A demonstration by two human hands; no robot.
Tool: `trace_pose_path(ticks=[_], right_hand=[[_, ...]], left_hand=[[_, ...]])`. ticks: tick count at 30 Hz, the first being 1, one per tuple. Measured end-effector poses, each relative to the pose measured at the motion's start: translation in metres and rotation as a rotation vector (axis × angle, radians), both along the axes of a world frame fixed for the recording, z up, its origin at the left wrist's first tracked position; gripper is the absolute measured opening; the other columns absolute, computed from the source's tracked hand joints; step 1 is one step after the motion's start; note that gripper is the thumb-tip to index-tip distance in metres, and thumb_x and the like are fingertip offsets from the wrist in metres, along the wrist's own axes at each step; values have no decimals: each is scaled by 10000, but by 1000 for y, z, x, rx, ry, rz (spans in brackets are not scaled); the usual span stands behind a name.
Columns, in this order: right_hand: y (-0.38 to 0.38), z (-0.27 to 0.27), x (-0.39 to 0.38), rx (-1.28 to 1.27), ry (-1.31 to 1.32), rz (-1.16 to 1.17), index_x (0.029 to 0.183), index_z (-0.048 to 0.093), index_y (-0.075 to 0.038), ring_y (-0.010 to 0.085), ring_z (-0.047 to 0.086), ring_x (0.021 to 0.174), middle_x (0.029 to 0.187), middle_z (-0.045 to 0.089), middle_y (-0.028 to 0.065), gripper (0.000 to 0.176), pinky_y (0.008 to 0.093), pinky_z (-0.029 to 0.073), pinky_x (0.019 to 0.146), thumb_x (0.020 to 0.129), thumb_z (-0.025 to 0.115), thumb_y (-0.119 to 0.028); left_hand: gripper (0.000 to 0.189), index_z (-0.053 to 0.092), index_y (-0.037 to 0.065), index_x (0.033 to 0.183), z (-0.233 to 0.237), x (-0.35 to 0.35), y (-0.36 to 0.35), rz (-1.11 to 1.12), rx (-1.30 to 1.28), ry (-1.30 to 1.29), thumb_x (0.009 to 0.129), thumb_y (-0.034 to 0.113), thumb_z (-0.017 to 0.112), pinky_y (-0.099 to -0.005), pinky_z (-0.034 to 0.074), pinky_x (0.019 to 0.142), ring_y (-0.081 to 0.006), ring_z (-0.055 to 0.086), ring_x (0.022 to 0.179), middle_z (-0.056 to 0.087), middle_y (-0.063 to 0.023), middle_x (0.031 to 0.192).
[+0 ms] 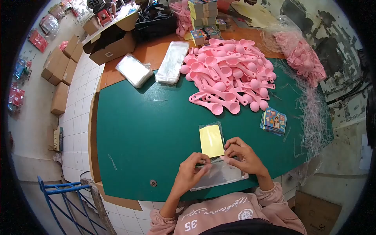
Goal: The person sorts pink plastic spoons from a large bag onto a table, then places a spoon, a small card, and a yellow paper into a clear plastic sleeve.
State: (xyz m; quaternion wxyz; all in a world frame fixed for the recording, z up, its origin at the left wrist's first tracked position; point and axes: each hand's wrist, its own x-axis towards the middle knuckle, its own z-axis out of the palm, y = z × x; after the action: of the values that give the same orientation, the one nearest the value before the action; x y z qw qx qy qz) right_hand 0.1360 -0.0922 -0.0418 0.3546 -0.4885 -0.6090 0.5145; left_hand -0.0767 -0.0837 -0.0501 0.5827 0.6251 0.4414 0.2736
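Note:
A yellow card (212, 141) lies inside a clear plastic sleeve on the green table, just beyond my hands. My left hand (192, 171) has its fingers bent at the near left edge of the sleeve. At the card's lower right corner, my right hand (243, 157) pinches the plastic between thumb and fingers. Below and between both hands lies another clear plastic bag (219, 175), close to the table's front edge. A heap of pink spoons (225, 70) sits farther back. To the right rests a small stack of printed cards (273, 122).
Two stacks of clear bags (134, 71) (172, 62) lie at the back left beside an open cardboard box (113, 47). Bundled card stacks (203, 15) stand behind the spoons. Plastic strips (313, 117) hang over the right edge. A metal disc (153, 183) is front left.

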Motion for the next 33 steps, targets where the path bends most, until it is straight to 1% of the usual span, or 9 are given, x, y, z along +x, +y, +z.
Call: trace_pose_path(ticks=[4, 7, 10, 16, 23, 26, 28, 32, 33], right_hand=[[-1, -16, 0, -80, 69, -53, 818, 555, 9, 105, 541, 752, 886, 516, 70, 118, 226, 465, 623, 761, 615, -74], [-2, -16, -11, -287, 239, -189, 810, 523, 29, 113, 582, 715, 777, 555, 64, 113, 225, 486, 613, 794, 579, -69], [0, -15, -13, -324, 212, -236, 806, 492, 42, 139, 613, 683, 733, 568, 68, 114, 238, 505, 593, 812, 550, -57], [2, -11, -16, -342, 220, -323, 837, 447, 30, 151, 619, 645, 731, 559, 98, 79, 231, 505, 541, 815, 510, -12], [0, -9, -23, -244, 141, -303, 904, 459, 22, 140, 616, 637, 729, 575, 105, 97, 228, 502, 541, 813, 489, 9], [0, -7, -24, -253, 122, -286, 1049, 470, 26, 137, 616, 643, 743, 587, 108, 234, 233, 499, 544, 816, 481, 8], [0, -6, -24, -257, 133, -282, 1149, 458, 9, 135, 616, 650, 762, 595, 106, 329, 234, 494, 542, 821, 475, 6], [1, -8, -22, -237, 89, -266, 1144, 476, 8, 153, 609, 619, 736, 583, 104, 339, 243, 483, 539, 805, 491, 8], [6, -1, -19, -119, -93, -183, 1115, 494, 10, 182, 598, 656, 760, 568, 110, 323, 270, 480, 574, 793, 512, -6]], left_hand=[[105, 545, -18, 829, -2, 6, 2, 93, 57, 55, 762, 30, 609, -203, 487, 567, -84, 548, 714, 543, -54, 836], [93, 552, -15, 821, -3, 10, 3, 148, 78, 84, 765, 33, 608, -194, 481, 576, -80, 549, 692, 547, -41, 817], [90, 559, -16, 811, -7, 9, 4, 188, 21, 92, 761, 33, 614, -190, 473, 583, -82, 554, 691, 551, -37, 810], [158, 515, -6, 900, -8, 14, 4, 345, -128, -37, 775, 32, 605, -196, 460, 587, -79, 559, 714, 564, -40, 823], [140, 522, 17, 915, -17, 10, 4, 318, -45, 4, 784, 18, 571, -193, 438, 543, -84, 571, 705, 564, -25, 778], [166, 535, 21, 945, -16, 9, 5, 259, 25, 22, 782, 17, 563, -196, 425, 537, -90, 561, 717, 563, -29, 866], [249, 529, 2, 1037, -4, 11, 7, 219, 31, 106, 788, -8, 537, -199, 430, 670, -87, 525, 763, 540, -53, 955], [361, 509, 36, 1133, -5, 4, 9, 213, 44, 97, 777, -6, 548, -203, 436, 684, -106, 523, 784, 524, -76, 1065], [371, 505, 39, 1142, -10, -5, 12, 210, 141, 84, 776, -4, 550, -220, 442, 700, -121, 525, 824, 518, -83, 1102]])
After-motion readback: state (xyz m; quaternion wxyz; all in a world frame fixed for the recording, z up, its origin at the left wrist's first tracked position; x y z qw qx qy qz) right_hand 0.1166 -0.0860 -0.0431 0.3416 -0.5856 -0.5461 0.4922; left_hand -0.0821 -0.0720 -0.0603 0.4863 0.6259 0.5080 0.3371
